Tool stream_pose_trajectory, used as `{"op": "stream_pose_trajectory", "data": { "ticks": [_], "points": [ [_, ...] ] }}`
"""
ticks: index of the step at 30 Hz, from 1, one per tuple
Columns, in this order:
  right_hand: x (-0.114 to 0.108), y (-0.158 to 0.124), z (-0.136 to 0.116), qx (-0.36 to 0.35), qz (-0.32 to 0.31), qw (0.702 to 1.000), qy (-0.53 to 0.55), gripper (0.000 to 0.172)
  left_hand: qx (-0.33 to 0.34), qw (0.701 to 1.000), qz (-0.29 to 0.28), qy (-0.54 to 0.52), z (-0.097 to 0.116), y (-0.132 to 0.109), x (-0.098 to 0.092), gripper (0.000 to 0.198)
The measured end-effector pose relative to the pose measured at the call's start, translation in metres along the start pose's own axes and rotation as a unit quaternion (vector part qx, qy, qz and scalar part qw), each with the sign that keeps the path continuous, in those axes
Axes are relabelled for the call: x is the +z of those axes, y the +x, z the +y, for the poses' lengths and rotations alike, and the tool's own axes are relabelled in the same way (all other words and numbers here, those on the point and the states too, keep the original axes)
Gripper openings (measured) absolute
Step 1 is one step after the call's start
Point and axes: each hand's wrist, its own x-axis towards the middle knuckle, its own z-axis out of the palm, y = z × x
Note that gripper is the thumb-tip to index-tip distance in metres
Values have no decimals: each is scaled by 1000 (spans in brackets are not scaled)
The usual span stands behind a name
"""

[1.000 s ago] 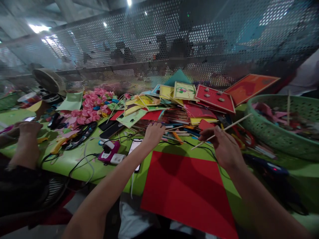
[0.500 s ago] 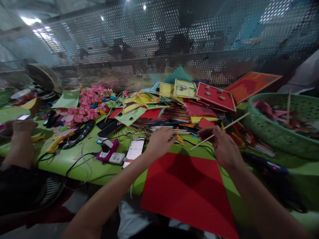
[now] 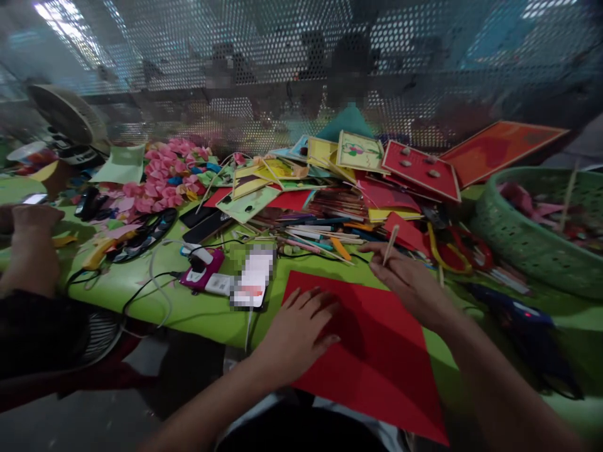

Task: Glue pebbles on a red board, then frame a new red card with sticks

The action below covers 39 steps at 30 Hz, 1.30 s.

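A large red paper sheet (image 3: 377, 358) lies on the green table (image 3: 188, 307) in front of me. My left hand (image 3: 301, 326) rests flat on the sheet's near left part, fingers spread and open. My right hand (image 3: 409, 282) hovers over the sheet's far edge, fingers pinched on a thin wooden stick (image 3: 390, 243) that points up and away. Just beyond both hands lies a heap of pens and sticks (image 3: 320, 238).
A phone (image 3: 254, 282) and a pink charger (image 3: 203, 276) with cables lie left of the sheet. Craft cards (image 3: 358, 154), pink paper flowers (image 3: 164, 179), a green basket (image 3: 532, 238) at right, red scissors (image 3: 464, 254). Another person's hand (image 3: 31, 220) at far left.
My left hand drew back from the pen heap and settled flat on the red sheet. My right hand turned the stick from slanting right to nearly upright. The camera tipped downward.
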Motion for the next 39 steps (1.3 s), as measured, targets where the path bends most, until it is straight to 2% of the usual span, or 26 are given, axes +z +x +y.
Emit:
{"op": "stream_pose_trajectory", "data": {
  "ticks": [4,9,12,15,19,26,30,34,39],
  "points": [
    [15,-5,3,-85,-57,990,-92,34,-50,999,6,16,-3,-17,10,54],
    [34,-9,23,-96,-46,978,-182,44,-72,997,27,13,0,-16,21,55],
    [34,-9,30,-94,-43,973,-206,33,-72,996,44,10,5,-15,25,56],
    [33,-7,28,-117,-43,970,-210,24,-73,996,47,11,8,-13,24,53],
    [34,-5,24,-161,-43,964,-207,28,-80,995,54,3,8,-9,19,50],
    [51,-8,34,-166,-64,950,-257,29,-94,992,86,-13,-2,-5,23,50],
    [59,-4,29,-181,-61,957,-219,35,-95,991,88,-22,-5,-5,24,47],
    [61,-1,23,-192,-65,958,-202,28,-99,992,79,-31,-9,-4,22,44],
    [60,-3,29,-187,-66,955,-220,29,-98,991,85,-42,-11,-4,19,46]
  ]
}}
